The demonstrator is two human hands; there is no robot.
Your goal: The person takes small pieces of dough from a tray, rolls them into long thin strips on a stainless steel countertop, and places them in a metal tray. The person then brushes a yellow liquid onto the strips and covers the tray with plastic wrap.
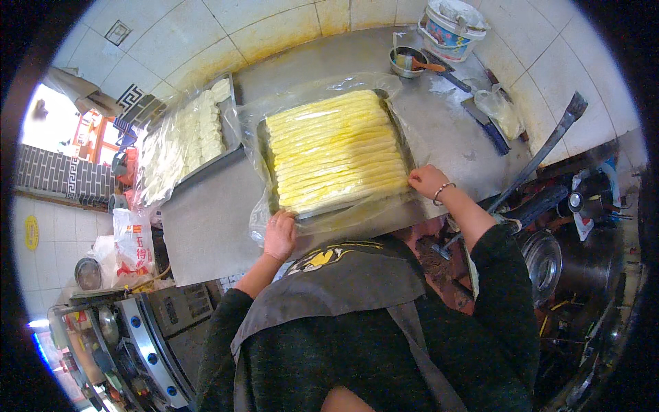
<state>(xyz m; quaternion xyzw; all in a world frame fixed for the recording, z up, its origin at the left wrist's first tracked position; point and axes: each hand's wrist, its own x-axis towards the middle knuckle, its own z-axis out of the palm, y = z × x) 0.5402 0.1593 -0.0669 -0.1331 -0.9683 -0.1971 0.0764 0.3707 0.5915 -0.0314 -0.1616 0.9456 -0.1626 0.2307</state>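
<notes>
A metal tray of yellow dough strips [334, 149], laid side by side, sits on the metal worktop before me. Clear plastic film [350, 221] covers it and spreads past its edges. My left hand [280, 234] grips the film at the tray's near left corner. At the near right corner, my right hand [430, 181] has its fingers curled on the film's edge. To the left stands a second metal tray [208, 166] with pale dough pieces [185, 139], also under clear plastic.
Along the back right are a plastic bucket [452, 36], a metal bowl [406, 64] with a brush [419, 64], a knife [484, 126] and a plastic bag [499, 110]. A long metal tool [540, 149] slants up at the right. A white bag [133, 247] stands left of the worktop.
</notes>
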